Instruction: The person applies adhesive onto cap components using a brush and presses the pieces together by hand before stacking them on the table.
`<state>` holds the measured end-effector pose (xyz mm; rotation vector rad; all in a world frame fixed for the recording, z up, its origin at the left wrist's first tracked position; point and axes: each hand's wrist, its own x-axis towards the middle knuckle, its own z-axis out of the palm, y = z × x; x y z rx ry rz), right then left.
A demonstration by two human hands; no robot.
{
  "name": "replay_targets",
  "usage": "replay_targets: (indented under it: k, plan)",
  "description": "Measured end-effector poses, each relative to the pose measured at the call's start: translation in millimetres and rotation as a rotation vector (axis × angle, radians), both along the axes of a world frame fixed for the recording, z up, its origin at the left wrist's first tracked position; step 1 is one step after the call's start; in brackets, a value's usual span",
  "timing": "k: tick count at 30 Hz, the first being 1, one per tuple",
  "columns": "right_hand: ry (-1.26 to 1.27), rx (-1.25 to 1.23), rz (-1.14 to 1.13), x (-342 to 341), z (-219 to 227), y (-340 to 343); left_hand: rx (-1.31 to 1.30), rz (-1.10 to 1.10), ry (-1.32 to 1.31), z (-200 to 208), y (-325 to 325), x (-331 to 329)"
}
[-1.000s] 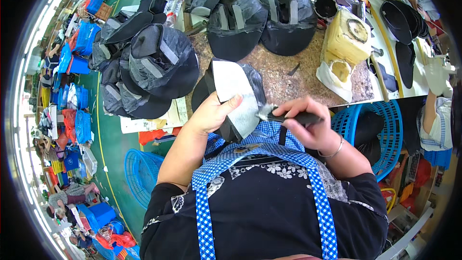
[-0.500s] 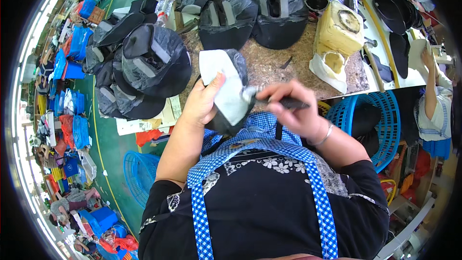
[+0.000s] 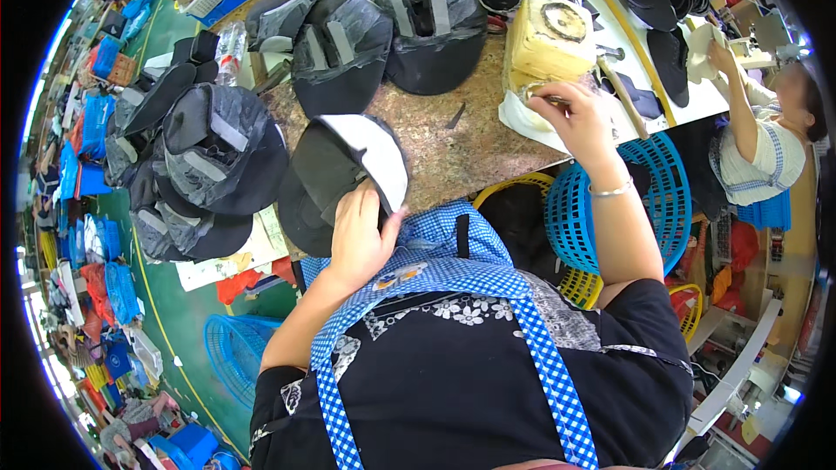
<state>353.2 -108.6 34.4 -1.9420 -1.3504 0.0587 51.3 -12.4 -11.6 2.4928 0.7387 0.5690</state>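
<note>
In my left hand (image 3: 361, 231) is a black cap-shaped piece (image 3: 324, 176) with a curved white panel (image 3: 376, 144) along its upper right side. My fingers reach into its hollow and the thumb lies along the edge by the white panel. It is tilted over the near edge of the worktable. My right hand (image 3: 579, 122) is at the mouth of a yellow, glue-crusted plastic container (image 3: 553, 39), fingers pinched on a brush, mostly hidden by the hand. The container stands on the table to the right, on a whitish crusted base.
Several similar black cap-shaped pieces (image 3: 341, 52) lie along the table's far side, others (image 3: 222, 144) pile up at left. A dark sliver (image 3: 456, 117) lies on the brown board (image 3: 435, 152). Blue (image 3: 566, 218) and yellow baskets stand below at right. Another person (image 3: 758, 148) works at far right.
My right hand has taken the brush from the white panel to the container at the right. My left hand has turned the cap-shaped piece, so its dark hollow shows. The view has shifted.
</note>
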Motion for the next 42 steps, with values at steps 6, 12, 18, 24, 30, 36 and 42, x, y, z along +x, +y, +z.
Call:
replay_targets:
  k: [6, 12, 18, 24, 30, 36, 42]
  plan:
    - [0.025, -0.42, -0.252, 43, 12, 3, -0.789, 0.21, -0.361, 20, 13, -18]
    - [0.701, -0.064, -0.187, 28, 4, -18, -1.369, 0.119, -0.855, 57, 15, -19]
    - [0.807, 0.488, 0.59, -106, 51, 24, -1.534, 0.036, -0.934, 78, 14, -5]
    - [0.45, 0.389, 0.812, -124, 55, 41, -1.455, 0.143, -1.003, 105, 14, 10]
    - [0.307, 0.351, 0.998, -141, 64, 39, -1.608, 0.144, -1.141, 101, 27, 7]
    - [0.311, 0.501, 0.604, -126, 64, 53, -1.646, 0.096, -1.158, 98, 28, 7]
    - [0.556, 0.395, 0.625, -124, 48, 44, -1.682, 0.113, -1.091, 90, 32, 4]
